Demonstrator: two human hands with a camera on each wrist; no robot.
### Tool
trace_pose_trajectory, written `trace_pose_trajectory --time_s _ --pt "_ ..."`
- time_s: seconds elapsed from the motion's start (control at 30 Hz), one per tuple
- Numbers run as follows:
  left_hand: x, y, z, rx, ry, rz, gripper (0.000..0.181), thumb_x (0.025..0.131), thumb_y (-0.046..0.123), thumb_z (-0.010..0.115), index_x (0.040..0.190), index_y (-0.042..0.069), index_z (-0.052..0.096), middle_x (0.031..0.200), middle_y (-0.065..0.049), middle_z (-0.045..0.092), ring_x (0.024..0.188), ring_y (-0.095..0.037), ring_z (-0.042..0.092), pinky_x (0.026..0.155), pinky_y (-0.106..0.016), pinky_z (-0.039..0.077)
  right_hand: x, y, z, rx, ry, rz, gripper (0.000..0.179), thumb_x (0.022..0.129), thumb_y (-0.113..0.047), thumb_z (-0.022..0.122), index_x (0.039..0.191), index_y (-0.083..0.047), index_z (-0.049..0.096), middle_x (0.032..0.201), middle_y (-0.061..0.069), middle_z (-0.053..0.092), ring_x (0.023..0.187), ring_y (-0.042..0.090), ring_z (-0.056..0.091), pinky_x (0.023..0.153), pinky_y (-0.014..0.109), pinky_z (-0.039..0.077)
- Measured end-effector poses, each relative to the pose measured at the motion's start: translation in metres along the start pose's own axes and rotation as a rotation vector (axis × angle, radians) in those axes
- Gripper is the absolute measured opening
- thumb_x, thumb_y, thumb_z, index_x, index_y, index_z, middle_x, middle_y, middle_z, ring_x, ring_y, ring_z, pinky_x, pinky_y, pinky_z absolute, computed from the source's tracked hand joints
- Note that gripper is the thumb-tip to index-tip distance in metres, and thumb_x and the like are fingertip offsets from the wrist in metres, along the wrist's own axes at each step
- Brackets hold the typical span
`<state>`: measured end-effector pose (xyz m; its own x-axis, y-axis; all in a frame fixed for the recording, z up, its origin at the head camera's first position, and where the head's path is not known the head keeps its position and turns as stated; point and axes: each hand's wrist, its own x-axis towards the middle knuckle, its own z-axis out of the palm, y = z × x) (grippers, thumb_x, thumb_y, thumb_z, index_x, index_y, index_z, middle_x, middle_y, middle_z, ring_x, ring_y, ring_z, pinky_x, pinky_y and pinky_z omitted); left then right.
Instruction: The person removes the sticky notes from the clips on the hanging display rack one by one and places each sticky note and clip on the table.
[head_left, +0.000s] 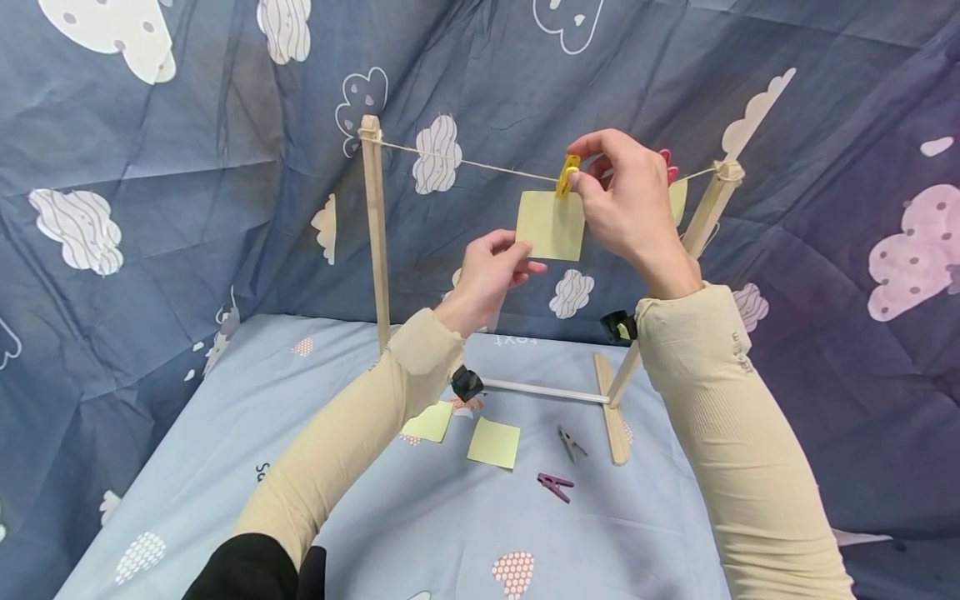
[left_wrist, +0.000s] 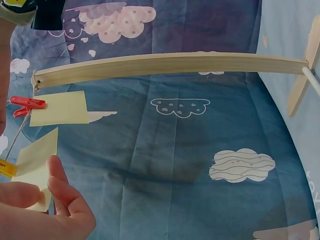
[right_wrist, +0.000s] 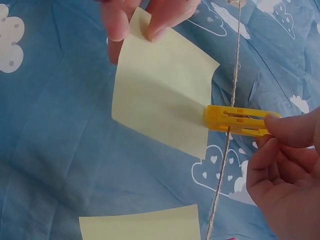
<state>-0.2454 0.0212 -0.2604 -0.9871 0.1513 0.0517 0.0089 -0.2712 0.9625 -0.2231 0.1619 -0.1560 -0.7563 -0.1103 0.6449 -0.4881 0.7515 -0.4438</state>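
Note:
My right hand [head_left: 626, 196] pinches a yellow clothespin [head_left: 567, 176] by its handle end, up at the string [head_left: 480, 165]. In the right wrist view the yellow clothespin [right_wrist: 237, 120] lies across the string, its tip at the edge of a pale yellow sticky note [right_wrist: 160, 85]. The lower left corner of this note [head_left: 550, 227] is pinched between the thumb and fingers of my left hand [head_left: 491, 275]. Further right along the string, a red clothespin [left_wrist: 27, 104] holds another yellow note [left_wrist: 60, 109], mostly hidden behind my right hand in the head view.
The string runs between two wooden posts [head_left: 377, 242], joined low down by a white rod [head_left: 543, 389]. On the light blue cloth lie two yellow notes [head_left: 495, 443], a grey clothespin [head_left: 572, 444] and a purple clothespin [head_left: 555, 487]. A dark blue cloud-print cloth [head_left: 225, 208] hangs behind.

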Motion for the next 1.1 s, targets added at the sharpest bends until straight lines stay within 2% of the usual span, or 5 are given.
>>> trace_pose_trajectory --time_s 0.23,0.4,0.63,0.8,1.1 --pt "-0.0005 0.0011 -0.0021 0.025 -0.007 -0.019 0.022 0.097 0.014 0.057 0.116 0.003 0.061 0.107 -0.016 0.064 0.079 -0.014 0.071 0.073 -0.022 0.051 0.0008 0.0004 0.0015 -0.002 0.035 -0.022 0.024 0.092 -0.007 0.056 0.113 -0.003 0.066 0.103 0.013 0.066 0.08 0.012 0.049 0.07 0.018 0.037" --pt "-0.002 0.0026 -0.0028 0.041 0.017 -0.01 0.02 0.097 0.014 0.057 0.113 0.004 0.063 0.099 -0.011 0.067 0.077 -0.014 0.071 0.071 -0.022 0.052 0.0013 0.0005 0.002 -0.02 0.053 -0.017 0.024 0.093 -0.007 0.055 0.114 -0.004 0.066 0.103 0.012 0.066 0.08 0.012 0.048 0.07 0.018 0.036" --pt "-0.0021 0.0032 -0.0047 0.038 0.024 -0.002 0.018 0.096 0.014 0.058 0.112 0.005 0.063 0.111 -0.021 0.066 0.076 -0.013 0.07 0.067 -0.02 0.05 0.0013 0.0006 0.0021 -0.027 0.07 -0.016 0.024 0.093 -0.009 0.055 0.115 -0.005 0.066 0.103 0.012 0.065 0.08 0.013 0.046 0.07 0.02 0.035" --pt "-0.0024 0.0032 -0.0055 0.046 0.026 -0.006 0.018 0.096 0.014 0.058 0.112 0.005 0.063 0.114 -0.021 0.065 0.077 -0.013 0.07 0.07 -0.022 0.051 0.0019 -0.0007 0.0013 -0.026 0.085 -0.021 0.024 0.093 -0.009 0.055 0.115 -0.006 0.066 0.101 0.012 0.064 0.078 0.013 0.046 0.07 0.02 0.033" --pt "-0.0033 0.0033 -0.0052 0.059 0.031 0.004 0.018 0.096 0.014 0.059 0.11 0.005 0.063 0.097 -0.009 0.067 0.077 -0.014 0.07 0.075 -0.028 0.052 0.0029 -0.0022 0.0003 -0.016 0.095 -0.024 0.024 0.094 -0.01 0.056 0.115 -0.007 0.066 0.1 0.011 0.064 0.076 0.012 0.045 0.069 0.019 0.033"
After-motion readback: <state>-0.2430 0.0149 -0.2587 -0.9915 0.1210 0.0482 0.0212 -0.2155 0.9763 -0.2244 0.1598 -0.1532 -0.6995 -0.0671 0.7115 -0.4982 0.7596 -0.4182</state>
